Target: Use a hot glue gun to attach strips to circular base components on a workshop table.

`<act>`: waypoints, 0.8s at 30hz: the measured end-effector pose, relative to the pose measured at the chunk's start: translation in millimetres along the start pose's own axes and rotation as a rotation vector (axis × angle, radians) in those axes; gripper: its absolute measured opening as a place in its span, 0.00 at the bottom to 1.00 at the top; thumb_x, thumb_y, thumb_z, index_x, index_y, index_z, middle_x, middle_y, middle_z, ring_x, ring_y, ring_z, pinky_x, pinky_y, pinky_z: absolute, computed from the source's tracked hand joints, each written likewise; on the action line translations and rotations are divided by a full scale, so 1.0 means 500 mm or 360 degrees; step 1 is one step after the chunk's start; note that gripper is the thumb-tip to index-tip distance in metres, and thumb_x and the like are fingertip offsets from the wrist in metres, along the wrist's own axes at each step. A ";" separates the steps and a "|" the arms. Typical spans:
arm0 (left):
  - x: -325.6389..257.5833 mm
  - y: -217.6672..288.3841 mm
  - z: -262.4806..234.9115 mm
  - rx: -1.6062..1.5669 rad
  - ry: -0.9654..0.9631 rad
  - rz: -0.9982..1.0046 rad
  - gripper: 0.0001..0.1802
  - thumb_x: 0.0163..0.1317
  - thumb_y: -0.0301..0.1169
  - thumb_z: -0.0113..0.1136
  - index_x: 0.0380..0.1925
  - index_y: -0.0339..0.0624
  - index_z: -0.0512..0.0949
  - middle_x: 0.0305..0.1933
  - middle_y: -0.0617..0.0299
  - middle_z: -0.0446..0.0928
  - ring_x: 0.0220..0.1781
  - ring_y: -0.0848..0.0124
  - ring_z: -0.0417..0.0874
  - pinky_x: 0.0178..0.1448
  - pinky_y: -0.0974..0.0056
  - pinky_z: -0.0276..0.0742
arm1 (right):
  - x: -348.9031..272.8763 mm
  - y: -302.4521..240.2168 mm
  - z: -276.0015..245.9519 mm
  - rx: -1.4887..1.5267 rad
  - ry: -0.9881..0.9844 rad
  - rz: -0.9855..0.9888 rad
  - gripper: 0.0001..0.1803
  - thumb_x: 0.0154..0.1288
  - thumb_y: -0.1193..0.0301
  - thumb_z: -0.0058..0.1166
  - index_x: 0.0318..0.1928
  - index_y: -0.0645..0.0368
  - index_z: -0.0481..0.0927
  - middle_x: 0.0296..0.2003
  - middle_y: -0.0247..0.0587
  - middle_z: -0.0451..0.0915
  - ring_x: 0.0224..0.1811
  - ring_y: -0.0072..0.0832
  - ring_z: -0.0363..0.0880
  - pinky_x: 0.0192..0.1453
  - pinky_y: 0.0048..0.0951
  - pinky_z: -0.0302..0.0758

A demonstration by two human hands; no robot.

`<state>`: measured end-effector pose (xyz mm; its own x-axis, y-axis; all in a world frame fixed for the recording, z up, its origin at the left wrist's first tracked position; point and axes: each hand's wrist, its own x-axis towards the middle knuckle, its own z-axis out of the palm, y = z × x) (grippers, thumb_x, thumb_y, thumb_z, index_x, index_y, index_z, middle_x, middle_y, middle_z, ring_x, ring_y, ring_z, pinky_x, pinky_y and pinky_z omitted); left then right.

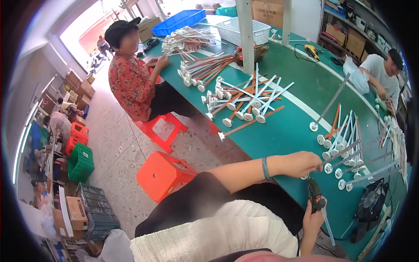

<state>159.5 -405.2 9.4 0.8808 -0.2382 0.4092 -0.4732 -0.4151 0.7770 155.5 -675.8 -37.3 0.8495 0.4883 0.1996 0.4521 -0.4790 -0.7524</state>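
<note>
Right hand (315,217) sits lowest in frame, closed around the grip of a dark handheld tool (315,197) whose tip points up toward the left hand. Left hand (301,163), blue bangle (265,169) on the wrist, is closed on the near end of a long grey metal strip (349,150) with a white round cap at its tip; the strip lies on the green table (288,126) and runs off to the right.

Just beyond the hands: a fan of similar strips (349,144), grey, white and orange, each ending in a white disc, lying side by side. Two more piles sit further up the table, one in the middle (244,102), one by the seated person in the red patterned top (131,83).

Containers:
- white mesh basket (243,29) at the far end of the table, contents not visible from here
- blue plastic tray (179,22) behind it, contents can't tell
- green crate (80,162) and dark crate (98,209) on the floor at left, contents can't tell
- cardboard boxes (77,212) on the floor near the dark crate

Small black fan (371,201) sits on the table right of the tool. Orange stool (161,174) stands on the floor left of the person's lap. Another person in a white shirt (379,70) works at the far right.
</note>
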 end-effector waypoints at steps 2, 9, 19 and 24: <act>0.016 -0.007 0.005 -0.0023 -0.0055 0.0002 0.09 0.62 0.22 0.56 0.42 0.38 0.78 0.41 0.52 0.80 0.48 0.52 0.81 0.53 0.51 0.76 | -0.008 0.016 -0.012 -0.0173 -0.0025 -0.0197 0.16 0.71 0.72 0.56 0.55 0.66 0.75 0.41 0.47 0.83 0.38 0.37 0.81 0.44 0.33 0.77; 0.029 -0.032 -0.036 0.0267 0.0215 0.0020 0.14 0.59 0.20 0.59 0.45 0.41 0.82 0.40 0.51 0.80 0.44 0.53 0.83 0.48 0.57 0.80 | 0.015 0.055 -0.046 0.1792 0.0245 0.0541 0.16 0.70 0.72 0.53 0.55 0.66 0.73 0.42 0.51 0.83 0.27 0.26 0.76 0.29 0.24 0.71; 0.148 -0.059 -0.001 0.0138 0.0248 -0.0130 0.12 0.62 0.17 0.61 0.46 0.36 0.80 0.34 0.59 0.84 0.38 0.70 0.87 0.47 0.66 0.82 | -0.021 0.070 -0.066 0.1798 0.0319 0.0562 0.17 0.71 0.71 0.51 0.56 0.65 0.72 0.43 0.55 0.83 0.28 0.26 0.78 0.33 0.24 0.75; 0.158 -0.070 0.017 0.0119 0.0272 -0.0123 0.10 0.62 0.17 0.61 0.44 0.36 0.81 0.35 0.59 0.84 0.38 0.70 0.87 0.47 0.66 0.82 | -0.024 0.079 -0.067 0.1797 0.0300 0.0574 0.17 0.71 0.71 0.52 0.56 0.65 0.72 0.43 0.56 0.83 0.29 0.26 0.78 0.33 0.24 0.76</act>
<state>245.3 -417.0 10.3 0.9012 -0.0532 0.4302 -0.3986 -0.4917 0.7742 172.4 -724.8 -48.4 0.9473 0.2977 -0.1182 -0.2337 0.3900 -0.8907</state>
